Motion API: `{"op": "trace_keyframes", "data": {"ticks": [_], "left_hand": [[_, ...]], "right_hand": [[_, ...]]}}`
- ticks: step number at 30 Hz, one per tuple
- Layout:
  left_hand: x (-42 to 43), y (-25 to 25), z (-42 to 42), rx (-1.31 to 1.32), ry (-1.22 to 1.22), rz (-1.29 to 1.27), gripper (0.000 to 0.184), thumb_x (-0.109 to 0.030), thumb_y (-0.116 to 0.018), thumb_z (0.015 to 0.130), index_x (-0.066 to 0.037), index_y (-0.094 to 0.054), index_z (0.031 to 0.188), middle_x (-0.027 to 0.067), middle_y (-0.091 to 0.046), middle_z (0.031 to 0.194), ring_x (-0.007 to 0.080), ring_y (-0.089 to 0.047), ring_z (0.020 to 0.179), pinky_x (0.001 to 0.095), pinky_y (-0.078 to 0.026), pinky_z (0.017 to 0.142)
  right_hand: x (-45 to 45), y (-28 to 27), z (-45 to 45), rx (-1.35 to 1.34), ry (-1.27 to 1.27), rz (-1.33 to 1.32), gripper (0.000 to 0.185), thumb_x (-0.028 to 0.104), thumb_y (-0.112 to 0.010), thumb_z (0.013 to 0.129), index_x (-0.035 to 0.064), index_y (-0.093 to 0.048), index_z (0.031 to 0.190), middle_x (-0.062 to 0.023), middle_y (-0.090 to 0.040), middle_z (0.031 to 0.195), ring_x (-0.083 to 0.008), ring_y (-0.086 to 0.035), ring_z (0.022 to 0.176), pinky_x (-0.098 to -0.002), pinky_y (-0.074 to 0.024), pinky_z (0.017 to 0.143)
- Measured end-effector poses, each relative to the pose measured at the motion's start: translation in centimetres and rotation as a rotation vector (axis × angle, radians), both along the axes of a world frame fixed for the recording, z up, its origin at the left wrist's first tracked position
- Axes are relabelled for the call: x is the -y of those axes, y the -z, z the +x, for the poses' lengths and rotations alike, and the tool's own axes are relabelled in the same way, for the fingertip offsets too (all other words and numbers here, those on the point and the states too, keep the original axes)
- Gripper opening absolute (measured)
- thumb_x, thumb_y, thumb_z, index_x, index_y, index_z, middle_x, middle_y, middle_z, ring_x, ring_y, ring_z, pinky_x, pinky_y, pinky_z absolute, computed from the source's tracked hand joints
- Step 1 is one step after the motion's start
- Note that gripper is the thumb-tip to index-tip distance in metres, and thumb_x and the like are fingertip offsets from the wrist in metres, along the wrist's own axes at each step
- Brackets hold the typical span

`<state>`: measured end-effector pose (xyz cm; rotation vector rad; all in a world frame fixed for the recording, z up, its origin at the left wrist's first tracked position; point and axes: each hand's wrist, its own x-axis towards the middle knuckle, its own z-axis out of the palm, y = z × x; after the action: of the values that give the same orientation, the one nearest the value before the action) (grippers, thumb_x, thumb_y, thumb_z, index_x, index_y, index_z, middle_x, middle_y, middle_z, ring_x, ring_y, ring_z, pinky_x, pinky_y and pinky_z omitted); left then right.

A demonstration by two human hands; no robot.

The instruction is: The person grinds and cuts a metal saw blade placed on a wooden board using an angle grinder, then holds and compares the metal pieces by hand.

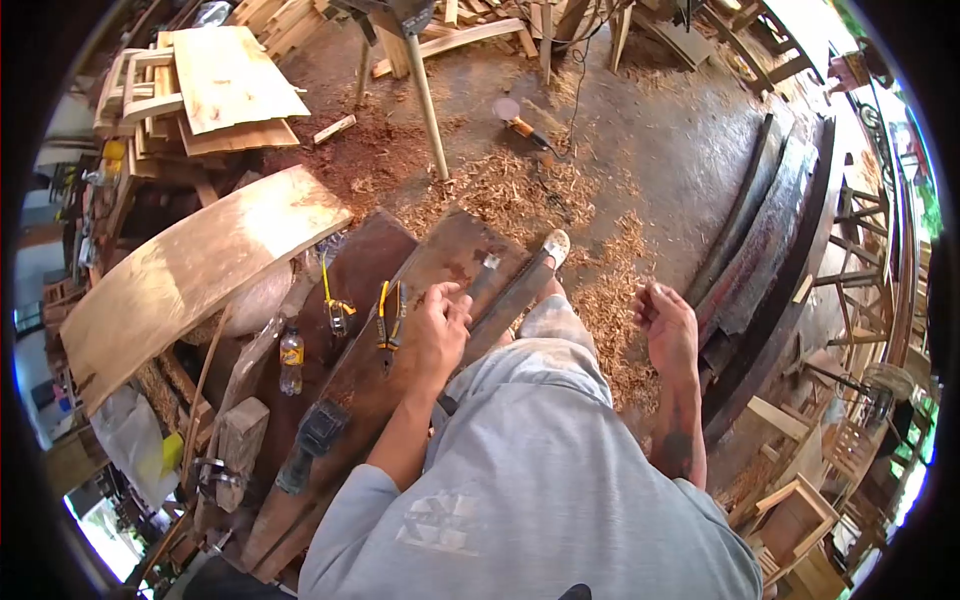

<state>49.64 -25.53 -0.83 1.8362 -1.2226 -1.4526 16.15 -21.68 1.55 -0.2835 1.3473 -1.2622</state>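
- Pliers [390, 322] with yellow and black handles lie on the dark wooden desk [365, 375], left of centre in the frame. Their handles point up the frame, spread apart, and the nose points down.
- The left hand [445, 325] hovers just to the right of the pliers, near them but not gripping them. Its fingers are loosely curled and a little apart, with nothing seen between them.
- The right hand [668, 325] is raised at the right of centre, well apart from the pliers. Its fingers bend inward with the tips close together; whether they pinch something small cannot be told.
- A tape measure [338, 318], with a strip of yellow tape out, lies left of the pliers. A plastic bottle [291, 362] with an orange label is farther left and slightly lower.
- A dark power tool [312, 440] rests on the desk, below the pliers in the frame.
- A broad, pale curved board [200, 270] spans the left side of the frame.
- Wood shavings [610, 290] cover the floor [650, 150] between the hands and above them. A corded grinder [522, 126] lies on the floor at upper centre.
- Long dark curved timbers [770, 250] stand at the right.
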Motion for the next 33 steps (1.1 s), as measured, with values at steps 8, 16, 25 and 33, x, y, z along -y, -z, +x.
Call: {"op": "trace_keyframes", "data": {"ticks": [8, 16, 25, 33], "left_hand": [[3.2, 4.1, 0.0, 0.274, 0.079, -0.119, 0.022, -0.021, -0.058, 0.100, -0.001, -0.062, 0.108, 0.0203, -0.069, 0.090, 0.0427, -0.066, 0.086, 0.0454, -0.052, 0.076], [-0.5, 3.5, 2.3, 0.530, 0.036, -0.513, 0.036, -0.013, -0.070, 0.088, -0.005, -0.058, 0.120, 0.0181, -0.052, 0.122, 0.0379, -0.049, 0.119, 0.0515, -0.037, 0.101], [-8.9, 0.6, 7.9, 0.678, -0.158, -0.534, 0.034, -0.004, -0.071, 0.084, -0.002, -0.060, 0.117, 0.0162, -0.058, 0.112, 0.0319, -0.060, 0.103, 0.0424, -0.050, 0.087], [-15.8, 0.4, 3.6, 0.263, -0.106, -0.418, 0.018, -0.005, -0.067, 0.090, 0.001, -0.065, 0.107, 0.0162, -0.067, 0.101, 0.0319, -0.068, 0.090, 0.0388, -0.055, 0.077]], "right_hand": [[1.9, 0.1, 3.7, 0.043, -0.183, 0.115, 0.015, 0.016, -0.058, 0.102, 0.0027, -0.064, 0.106, -0.0049, -0.068, 0.095, -0.0133, -0.065, 0.084, -0.0275, -0.0534, 0.073], [-0.5, -1.4, 3.8, -0.189, -0.222, 0.018, 0.022, 0.022, -0.060, 0.102, 0.0005, -0.065, 0.103, -0.0059, -0.069, 0.092, -0.0131, -0.064, 0.083, -0.0278, -0.0503, 0.075], [-4.7, 0.4, 5.6, -0.148, -0.308, 0.246, 0.038, 0.033, -0.058, 0.103, -0.0009, -0.068, 0.089, -0.0059, -0.069, 0.082, -0.0128, -0.063, 0.075, -0.0265, -0.0498, 0.070], [-3.4, -1.0, 9.7, -0.452, -0.937, 0.167, 0.032, 0.026, -0.063, 0.100, -0.0045, -0.069, 0.093, -0.0074, -0.072, 0.086, -0.0110, -0.063, 0.079, -0.0267, -0.0497, 0.074]]}}
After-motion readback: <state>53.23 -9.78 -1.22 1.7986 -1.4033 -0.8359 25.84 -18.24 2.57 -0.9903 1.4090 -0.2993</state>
